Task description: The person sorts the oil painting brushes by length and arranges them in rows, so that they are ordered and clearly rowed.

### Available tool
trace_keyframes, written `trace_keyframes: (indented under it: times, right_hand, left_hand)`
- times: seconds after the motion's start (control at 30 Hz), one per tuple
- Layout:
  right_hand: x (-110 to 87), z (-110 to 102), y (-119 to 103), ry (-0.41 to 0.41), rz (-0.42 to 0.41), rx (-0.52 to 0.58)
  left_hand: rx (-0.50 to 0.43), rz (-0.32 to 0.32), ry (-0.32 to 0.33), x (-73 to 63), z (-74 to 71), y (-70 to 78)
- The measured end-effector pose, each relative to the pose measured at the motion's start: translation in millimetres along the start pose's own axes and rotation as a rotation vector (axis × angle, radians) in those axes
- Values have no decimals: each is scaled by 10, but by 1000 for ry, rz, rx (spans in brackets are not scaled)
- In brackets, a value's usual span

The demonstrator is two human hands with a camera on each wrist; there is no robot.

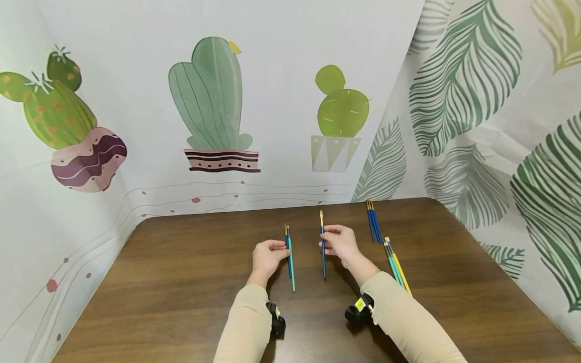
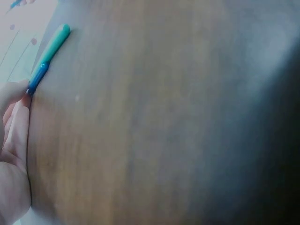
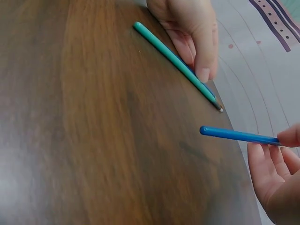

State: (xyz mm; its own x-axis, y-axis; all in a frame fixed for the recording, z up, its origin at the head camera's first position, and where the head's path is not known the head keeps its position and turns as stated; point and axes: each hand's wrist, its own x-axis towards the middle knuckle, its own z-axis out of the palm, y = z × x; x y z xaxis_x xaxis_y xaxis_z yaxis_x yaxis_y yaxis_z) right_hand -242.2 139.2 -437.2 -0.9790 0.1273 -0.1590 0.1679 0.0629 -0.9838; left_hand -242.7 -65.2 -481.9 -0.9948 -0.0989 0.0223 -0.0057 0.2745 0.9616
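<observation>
My right hand (image 1: 341,244) pinches a blue paintbrush (image 1: 324,262) between thumb and fingers, bristles toward the wall. In the right wrist view, this blue brush's rounded handle end sticks out above the table. Left of it, my left hand (image 1: 269,256) pinches a teal paintbrush (image 1: 292,275) and a second blue paintbrush lying side by side, its thumb on top near the bristle end. The teal handle reaches farther toward me than the blue one. In the left wrist view, the handle ends (image 2: 57,42) show beyond the thumb, at the upper left.
At the table's back right lie several blue paintbrushes (image 1: 374,224) side by side. Nearer me, teal brushes (image 1: 395,268) and a yellow brush (image 1: 402,272) lie partly behind my right forearm. The brown wooden table (image 1: 181,292) meets a patterned cloth (image 1: 281,101) at the back.
</observation>
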Motion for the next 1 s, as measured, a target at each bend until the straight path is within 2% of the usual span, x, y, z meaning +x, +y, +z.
trace_keyframes:
  times: [0.43,1.0]
  right_hand:
    - [-11,-263,45,5,-8,-30]
    - [-24,-560,45,-15,-16,19]
  left_hand:
    - [3,6,4,0,-2,-3]
    - [11,14,-4,0,4,-9]
